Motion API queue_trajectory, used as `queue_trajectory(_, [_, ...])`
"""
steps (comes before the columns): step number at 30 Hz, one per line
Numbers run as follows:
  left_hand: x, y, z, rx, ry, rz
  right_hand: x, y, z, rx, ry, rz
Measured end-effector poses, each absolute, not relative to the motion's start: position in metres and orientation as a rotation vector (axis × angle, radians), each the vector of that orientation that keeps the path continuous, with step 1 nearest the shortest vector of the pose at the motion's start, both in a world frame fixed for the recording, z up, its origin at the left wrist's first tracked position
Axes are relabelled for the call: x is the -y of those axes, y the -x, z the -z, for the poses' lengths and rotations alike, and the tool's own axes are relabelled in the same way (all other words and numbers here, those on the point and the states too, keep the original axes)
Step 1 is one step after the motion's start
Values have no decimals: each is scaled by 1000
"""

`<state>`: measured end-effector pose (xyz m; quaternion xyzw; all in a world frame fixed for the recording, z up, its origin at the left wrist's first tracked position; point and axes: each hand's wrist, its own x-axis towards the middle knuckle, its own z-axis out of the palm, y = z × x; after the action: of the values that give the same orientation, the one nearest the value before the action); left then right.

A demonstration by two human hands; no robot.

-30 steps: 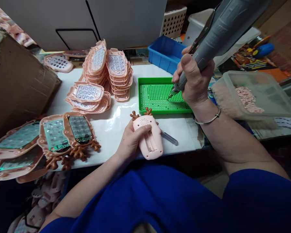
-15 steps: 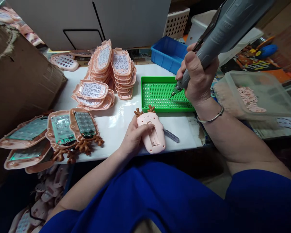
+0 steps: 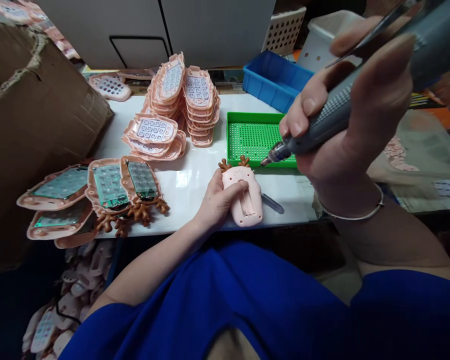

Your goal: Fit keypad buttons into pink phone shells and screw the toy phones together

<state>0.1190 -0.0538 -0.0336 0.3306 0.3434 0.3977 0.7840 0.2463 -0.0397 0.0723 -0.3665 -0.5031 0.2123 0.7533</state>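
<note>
My left hand grips a pink toy phone with brown antlers, back side up, thumb lying across its open battery slot. Wrapped around a grey electric screwdriver is my right hand, close to the camera. The bit points down and left, near the phone's upper right corner; whether it touches a screw hole I cannot tell. Behind the phone lies a green perforated tray, partly hidden by the right hand. A slim translucent grey tool rests on the table at the phone's right side.
Stacks of pink shell halves with keypads stand left of the tray. Several shells with green circuit boards lie at the front left, beside a cardboard box. A blue bin and a clear tub are at the right.
The screwdriver has come nearer the camera, its tip moving from over the tray to beside the phone's upper right corner. My left hand still holds the phone; the view has shifted slightly.
</note>
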Motion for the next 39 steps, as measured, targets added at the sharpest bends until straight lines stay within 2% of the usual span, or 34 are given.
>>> queue_trajectory(27, [59,-119,33,-735,-756,-872,46,-243,-41,1259,726,-787])
queue_trajectory(33, [56,-118,32,-732,-754,-865,43,-245,-53,1218,693,-803])
queue_trajectory(35, [55,-118,32,-745,-753,-851,39,-251,-59,1156,677,-754])
queue_trajectory(39, [54,-117,30,-745,-754,-817,20,-270,-56,1120,768,-455])
